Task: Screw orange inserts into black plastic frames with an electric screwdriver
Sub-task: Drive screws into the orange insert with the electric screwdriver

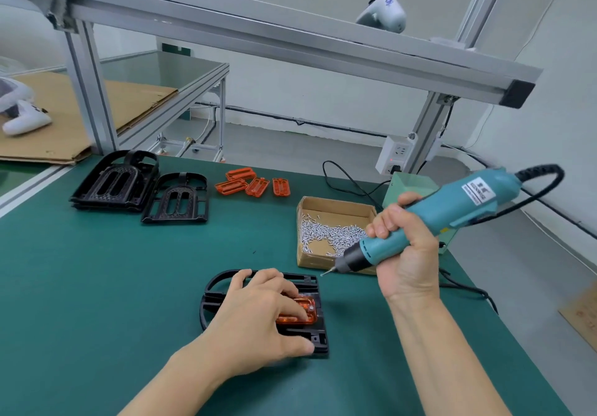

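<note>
Left hand [258,315] flat, fingers spread, pressing orange insert [298,312] into black frame [318,335] at 6 o'clock; right hand [403,247] grips electric screwdriver [429,218] at 3 o'clock, screw apparently on tip. Likely mid-fastening; next: seat bit square over insert's hole.

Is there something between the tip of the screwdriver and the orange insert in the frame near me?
Nothing stands in the air between them. The screwdriver, gripped by the right hand, hangs above and right of the frame. But the left hand presses on the orange insert, and its fingers cover much of it.
</note>
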The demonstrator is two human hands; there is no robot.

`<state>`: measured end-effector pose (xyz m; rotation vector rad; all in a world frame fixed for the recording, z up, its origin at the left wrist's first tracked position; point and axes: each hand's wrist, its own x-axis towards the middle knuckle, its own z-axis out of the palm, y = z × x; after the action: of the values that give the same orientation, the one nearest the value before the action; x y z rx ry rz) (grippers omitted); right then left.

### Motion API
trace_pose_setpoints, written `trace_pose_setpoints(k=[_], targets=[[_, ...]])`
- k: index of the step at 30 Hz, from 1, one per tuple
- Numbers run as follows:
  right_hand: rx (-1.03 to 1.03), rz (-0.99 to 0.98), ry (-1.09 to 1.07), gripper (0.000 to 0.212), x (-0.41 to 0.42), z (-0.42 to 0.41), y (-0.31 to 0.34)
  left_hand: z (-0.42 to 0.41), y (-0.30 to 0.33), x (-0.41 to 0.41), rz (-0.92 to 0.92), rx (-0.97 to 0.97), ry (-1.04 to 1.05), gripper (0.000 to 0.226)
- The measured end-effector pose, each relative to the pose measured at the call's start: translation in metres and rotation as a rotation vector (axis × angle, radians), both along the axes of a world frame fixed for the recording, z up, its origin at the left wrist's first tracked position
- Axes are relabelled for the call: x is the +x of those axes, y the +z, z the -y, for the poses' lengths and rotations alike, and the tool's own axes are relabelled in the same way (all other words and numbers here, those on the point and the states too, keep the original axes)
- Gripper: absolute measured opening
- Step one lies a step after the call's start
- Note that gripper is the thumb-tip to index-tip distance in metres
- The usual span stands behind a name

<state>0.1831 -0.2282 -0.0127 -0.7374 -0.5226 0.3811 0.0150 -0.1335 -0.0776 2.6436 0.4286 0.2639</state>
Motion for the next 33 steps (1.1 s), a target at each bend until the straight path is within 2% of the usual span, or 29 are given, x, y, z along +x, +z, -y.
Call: trace_pose_setpoints(k=[3,5,6,13,16,25,33], targets=[[0.016,-0.055,-0.075,0.021,0.003,0.007,-0.005,-0.012,0.018,0.012,0.172,-0.152,0.022,0.032],[0.021,-0.08,-0.12,0.02,0.004,0.011,-0.005,-0.023,0.029,0.029,0.245,-0.181,0.083,0.013],[0.022,-0.086,-0.138,0.02,0.005,0.013,-0.005,-0.027,0.033,0.039,0.244,-0.169,0.115,0.011],[0.015,-0.096,-0.172,0.02,0.004,0.018,-0.007,-0.043,0.036,0.118,0.054,0.004,0.121,0.015],[-0.001,-0.092,-0.183,0.021,0.005,0.019,-0.009,-0.044,0.029,0.14,-0.021,0.057,0.103,0.01],[-0.02,-0.084,-0.185,0.02,0.01,0.021,-0.013,-0.044,0.016,0.16,-0.142,0.174,0.138,0.008],[-0.028,-0.065,-0.166,0.02,0.009,0.021,-0.015,-0.04,0.021,0.169,-0.323,0.26,0.131,0.013]])
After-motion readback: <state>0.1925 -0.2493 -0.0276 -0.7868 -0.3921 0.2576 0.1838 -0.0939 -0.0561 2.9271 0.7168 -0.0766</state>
